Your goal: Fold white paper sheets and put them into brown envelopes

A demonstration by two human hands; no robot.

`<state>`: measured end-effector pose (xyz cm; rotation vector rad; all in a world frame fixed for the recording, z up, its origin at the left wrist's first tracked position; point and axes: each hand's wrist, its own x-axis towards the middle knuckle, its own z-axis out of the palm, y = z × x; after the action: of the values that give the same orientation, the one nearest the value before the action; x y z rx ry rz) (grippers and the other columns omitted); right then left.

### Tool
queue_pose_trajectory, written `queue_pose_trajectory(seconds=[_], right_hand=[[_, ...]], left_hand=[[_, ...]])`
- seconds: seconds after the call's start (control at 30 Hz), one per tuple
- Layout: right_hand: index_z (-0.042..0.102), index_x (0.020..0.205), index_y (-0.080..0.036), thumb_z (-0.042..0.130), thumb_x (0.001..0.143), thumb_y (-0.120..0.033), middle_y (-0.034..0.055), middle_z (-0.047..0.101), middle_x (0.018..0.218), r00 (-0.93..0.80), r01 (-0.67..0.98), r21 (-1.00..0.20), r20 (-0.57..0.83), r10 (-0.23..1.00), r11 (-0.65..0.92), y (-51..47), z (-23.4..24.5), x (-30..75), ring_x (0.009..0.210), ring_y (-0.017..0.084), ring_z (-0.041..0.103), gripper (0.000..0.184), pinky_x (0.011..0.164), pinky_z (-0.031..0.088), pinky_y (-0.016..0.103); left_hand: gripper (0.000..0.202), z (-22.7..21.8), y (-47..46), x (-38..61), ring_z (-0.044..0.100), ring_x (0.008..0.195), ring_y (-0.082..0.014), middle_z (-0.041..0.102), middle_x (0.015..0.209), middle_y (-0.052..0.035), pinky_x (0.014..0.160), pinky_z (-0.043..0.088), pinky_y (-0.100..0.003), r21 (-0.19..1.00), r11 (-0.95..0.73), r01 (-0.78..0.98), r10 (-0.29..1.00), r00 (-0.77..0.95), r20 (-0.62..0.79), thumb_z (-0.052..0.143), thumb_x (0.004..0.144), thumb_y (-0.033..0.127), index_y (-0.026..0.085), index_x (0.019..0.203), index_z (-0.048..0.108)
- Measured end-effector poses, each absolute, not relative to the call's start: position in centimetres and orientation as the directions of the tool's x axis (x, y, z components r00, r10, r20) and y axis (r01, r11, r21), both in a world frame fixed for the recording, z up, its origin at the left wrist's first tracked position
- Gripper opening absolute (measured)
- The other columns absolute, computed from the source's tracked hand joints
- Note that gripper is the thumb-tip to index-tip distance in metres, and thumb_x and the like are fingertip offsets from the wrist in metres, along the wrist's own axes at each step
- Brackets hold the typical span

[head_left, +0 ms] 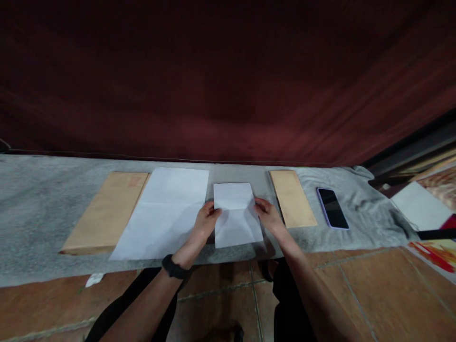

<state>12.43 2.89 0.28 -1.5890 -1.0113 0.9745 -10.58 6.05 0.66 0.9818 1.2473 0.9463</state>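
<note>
A white sheet of paper with a crease across its middle is held in front of me by both side edges. My left hand grips its left edge, thumb on top and fingers behind. On the opposite edge my right hand pinches the paper, with the fingertips partly hidden. Left of it lies a larger white sheet, also creased across, close to my left hand. A narrow brown envelope rests just right of my right hand.
A big brown envelope lies at the left, partly beside the large sheet. A phone in a purple case is at the right. Grey cloth covers the low surface. A dark red curtain hangs behind; tiled floor lies below.
</note>
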Motion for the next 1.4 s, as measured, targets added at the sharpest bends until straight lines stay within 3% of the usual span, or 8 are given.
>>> queue_pose_trajectory(seconds=[0.2,0.47,0.67,0.77,0.87,0.97,1.1,1.4], right_hand=[[0.075,0.101,-0.025,0.075,0.069,-0.044,0.0019,0.074,0.087,0.334,-0.092,-0.976,-0.219,0.917,-0.200,2.5,2.2,11.7,0.076,0.020,0.064,0.037,0.067,0.049,0.031],[0.073,0.072,-0.020,0.090,0.056,-0.047,0.0016,0.071,0.070,0.188,-0.310,-0.895,-0.389,0.902,-0.321,1.7,4.2,11.3,0.062,0.016,0.062,0.036,0.056,0.047,0.027],[0.065,0.067,-0.022,0.091,0.055,-0.047,-0.0035,0.064,0.065,0.288,-0.336,-0.910,-0.343,0.894,-0.241,2.3,4.1,12.0,0.057,0.012,0.056,0.038,0.051,0.044,0.023],[0.062,0.066,-0.022,0.090,0.054,-0.050,-0.0042,0.060,0.060,0.375,-0.324,-0.916,-0.355,0.856,-0.237,2.8,3.9,12.8,0.052,0.011,0.053,0.042,0.045,0.041,0.022],[0.061,0.069,-0.023,0.089,0.054,-0.050,-0.0039,0.060,0.059,0.392,-0.298,-0.915,-0.377,0.839,-0.272,3.0,3.5,13.1,0.050,0.011,0.053,0.042,0.043,0.041,0.023],[0.066,0.078,-0.023,0.082,0.063,-0.055,-0.0018,0.064,0.062,0.377,-0.267,-0.913,-0.394,0.838,-0.309,2.8,2.7,13.0,0.052,0.015,0.057,0.039,0.044,0.044,0.026],[0.070,0.096,-0.022,0.065,0.079,-0.058,0.0054,0.073,0.079,0.364,-0.169,-0.914,-0.407,0.838,-0.370,2.4,1.7,13.0,0.067,0.023,0.067,0.040,0.057,0.052,0.034],[0.066,0.111,-0.027,0.063,0.082,-0.055,0.0052,0.075,0.107,0.284,-0.167,-0.927,-0.371,0.884,-0.335,1.3,2.0,14.0,0.081,0.024,0.073,0.041,0.066,0.060,0.036]], left_hand=[[0.042,0.6,5.9,-10.6,0.064,0.074,-0.0192,0.072,0.086,-0.0025,0.067,0.048,-0.029,0.943,0.320,-0.090,0.947,0.041,-0.318,0.068,0.065,0.029,0.017,0.105,0.068],[0.042,1.0,6.1,-10.8,0.067,0.079,-0.0209,0.074,0.091,-0.0044,0.071,0.052,-0.031,0.918,0.347,-0.191,0.937,0.104,-0.333,0.071,0.063,0.029,0.017,0.103,0.070],[0.072,0.7,5.1,-9.6,0.062,0.114,-0.0244,0.062,0.130,-0.0116,0.098,0.050,-0.041,0.994,-0.014,0.104,0.999,0.048,0.009,0.069,0.081,0.039,0.021,0.145,0.043],[0.085,1.4,4.1,-9.1,0.043,0.140,-0.0308,0.038,0.156,-0.0158,0.112,0.040,-0.048,0.865,-0.346,0.363,0.938,0.170,0.304,0.075,0.080,0.049,0.025,0.151,0.036],[0.085,1.8,3.1,-9.1,0.032,0.147,-0.0372,0.032,0.161,-0.0159,0.118,0.028,-0.058,0.607,-0.597,0.525,0.801,0.439,0.408,0.079,0.075,0.056,0.027,0.147,0.045],[0.088,1.5,2.8,-9.3,0.030,0.148,-0.0393,0.036,0.160,-0.0181,0.119,0.021,-0.065,0.427,-0.692,0.582,0.720,0.591,0.363,0.077,0.075,0.061,0.024,0.148,0.045],[0.074,0.6,3.2,-9.4,0.043,0.143,-0.0344,0.047,0.153,-0.0187,0.120,0.026,-0.060,0.346,-0.721,0.600,0.691,0.657,0.302,0.071,0.084,0.056,0.020,0.145,0.050],[0.057,1.5,2.8,-9.2,0.051,0.135,-0.0309,0.058,0.144,-0.0149,0.114,0.038,-0.049,0.195,-0.814,0.547,0.580,0.786,0.215,0.071,0.086,0.048,0.017,0.132,0.059]])
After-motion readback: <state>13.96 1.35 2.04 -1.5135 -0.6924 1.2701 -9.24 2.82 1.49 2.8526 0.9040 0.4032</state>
